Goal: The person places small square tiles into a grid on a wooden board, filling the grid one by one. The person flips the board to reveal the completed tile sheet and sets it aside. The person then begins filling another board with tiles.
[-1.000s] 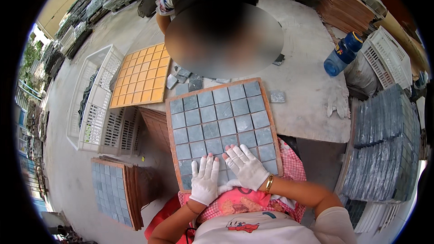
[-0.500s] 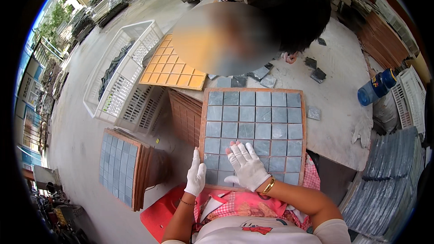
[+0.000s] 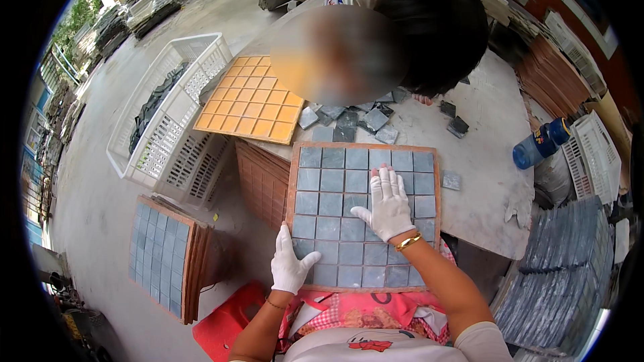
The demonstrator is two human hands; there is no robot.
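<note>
A reddish-brown tray filled with square grey-blue stone tiles lies partly on the table edge and reaches toward my lap. My right hand, in a white glove with bare fingertips, rests flat on the tiles right of the middle, fingers stretched forward and thumb out. At the tray's lower left side is my left hand, gloved too, fingers extended along the edge and thumb apart over the corner tiles. Neither hand grips a tile.
A yellow grid tray and loose tiles lie beyond, near a co-worker. White crates and stacked tiled trays stand left. A blue bottle is on the table; slate stacks stand right.
My right hand has slid forward and right across the tiles. My left hand's thumb has spread away from its fingers. The whole view has shifted slightly.
</note>
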